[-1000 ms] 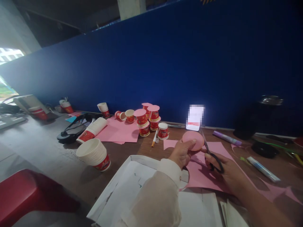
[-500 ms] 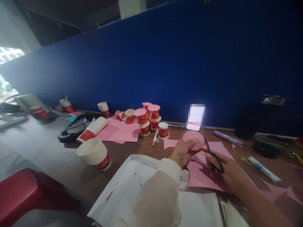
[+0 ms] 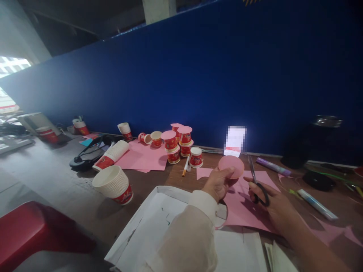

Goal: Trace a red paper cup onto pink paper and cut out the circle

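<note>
My left hand (image 3: 219, 183) is closed around a paper cup (image 3: 233, 182), its thumb pressing on the round pink paper disc (image 3: 230, 166) that covers the top. Most of that cup is hidden by the disc and fingers. In my right hand (image 3: 265, 194) is a pair of scissors (image 3: 252, 170) with black handles, blades pointing up and away, just right of the disc and apart from it. Below both hands lies a pink paper sheet (image 3: 244, 211). Left of them, red cups with pink discs (image 3: 169, 135) stand stacked in twos, beside a single upright cup (image 3: 195, 158).
A white box lid (image 3: 150, 223) lies in front. Nested cups (image 3: 112, 183), a headset-like black strap (image 3: 81, 162) and more pink sheets (image 3: 147, 156) are to the left. A lit phone (image 3: 235, 140) leans at the back. Rightward lie a purple tube (image 3: 273, 166) and paper scraps (image 3: 329, 230).
The scissors and my right hand have shifted slightly right, opening a gap from the disc. My left hand keeps its hold, with the disc moved a little left.
</note>
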A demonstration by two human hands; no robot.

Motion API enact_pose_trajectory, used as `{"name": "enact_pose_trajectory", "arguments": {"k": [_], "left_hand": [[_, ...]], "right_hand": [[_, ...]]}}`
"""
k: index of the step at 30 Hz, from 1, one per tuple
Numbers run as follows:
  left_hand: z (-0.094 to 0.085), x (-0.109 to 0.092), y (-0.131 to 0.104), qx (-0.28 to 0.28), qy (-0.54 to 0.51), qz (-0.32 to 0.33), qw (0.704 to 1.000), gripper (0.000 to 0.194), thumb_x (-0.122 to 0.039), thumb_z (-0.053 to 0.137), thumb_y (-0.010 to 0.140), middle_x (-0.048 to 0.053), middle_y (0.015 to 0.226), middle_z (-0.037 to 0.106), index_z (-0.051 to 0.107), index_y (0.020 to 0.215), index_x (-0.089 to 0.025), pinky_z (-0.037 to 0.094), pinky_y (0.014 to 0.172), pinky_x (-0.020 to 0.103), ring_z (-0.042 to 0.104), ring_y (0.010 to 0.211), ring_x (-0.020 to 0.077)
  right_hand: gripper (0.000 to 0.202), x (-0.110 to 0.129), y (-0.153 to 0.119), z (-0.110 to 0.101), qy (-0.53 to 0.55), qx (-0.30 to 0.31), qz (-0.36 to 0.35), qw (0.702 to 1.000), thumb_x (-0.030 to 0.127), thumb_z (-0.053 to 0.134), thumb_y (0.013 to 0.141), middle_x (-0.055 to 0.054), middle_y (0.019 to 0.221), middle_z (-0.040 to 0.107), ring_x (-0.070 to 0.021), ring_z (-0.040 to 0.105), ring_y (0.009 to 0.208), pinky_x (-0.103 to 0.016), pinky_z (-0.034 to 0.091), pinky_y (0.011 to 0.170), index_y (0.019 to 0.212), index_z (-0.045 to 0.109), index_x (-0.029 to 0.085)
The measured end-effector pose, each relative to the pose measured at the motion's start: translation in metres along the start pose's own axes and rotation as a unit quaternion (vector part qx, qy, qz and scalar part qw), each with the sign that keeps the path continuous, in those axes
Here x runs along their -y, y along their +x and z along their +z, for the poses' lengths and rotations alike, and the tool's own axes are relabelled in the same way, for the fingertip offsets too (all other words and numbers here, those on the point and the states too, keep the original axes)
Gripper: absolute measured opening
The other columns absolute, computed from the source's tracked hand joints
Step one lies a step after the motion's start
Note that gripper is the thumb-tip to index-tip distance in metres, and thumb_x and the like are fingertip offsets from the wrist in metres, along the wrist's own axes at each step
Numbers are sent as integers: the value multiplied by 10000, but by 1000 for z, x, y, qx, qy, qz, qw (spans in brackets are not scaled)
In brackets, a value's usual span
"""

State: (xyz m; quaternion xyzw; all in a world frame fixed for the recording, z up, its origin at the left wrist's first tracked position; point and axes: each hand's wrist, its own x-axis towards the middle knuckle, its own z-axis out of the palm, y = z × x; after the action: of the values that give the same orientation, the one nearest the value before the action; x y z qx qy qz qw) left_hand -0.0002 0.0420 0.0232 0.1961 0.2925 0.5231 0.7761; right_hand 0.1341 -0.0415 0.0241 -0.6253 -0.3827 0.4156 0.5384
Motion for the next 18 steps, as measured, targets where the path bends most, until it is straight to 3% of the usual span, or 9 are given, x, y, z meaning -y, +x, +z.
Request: {"name": "enact_pose_trajectory", "arguments": {"k": [11, 18], "left_hand": [[-3, 1, 3, 5, 28, -13, 999, 397, -171, 912, 515, -27, 670, 609, 575, 723, -179, 499, 680, 244, 557, 643, 96], [-3, 2, 5, -24, 24, -19, 999, 419, -201, 947, 524, -17, 704, 620, 603, 761, -173, 488, 676, 253, 547, 641, 97]], "right_hand": [[669, -7, 4, -2, 17, 31, 35, 999, 654, 848, 706, 17, 683, 616, -103, 480, 548, -237, 403, 475, 1198, 771, 208], [581, -6, 7, -5, 14, 63, 33, 997, 646, 850, 698, 8, 682, 618, -122, 450, 529, -274, 393, 458, 1130, 790, 262]]}}
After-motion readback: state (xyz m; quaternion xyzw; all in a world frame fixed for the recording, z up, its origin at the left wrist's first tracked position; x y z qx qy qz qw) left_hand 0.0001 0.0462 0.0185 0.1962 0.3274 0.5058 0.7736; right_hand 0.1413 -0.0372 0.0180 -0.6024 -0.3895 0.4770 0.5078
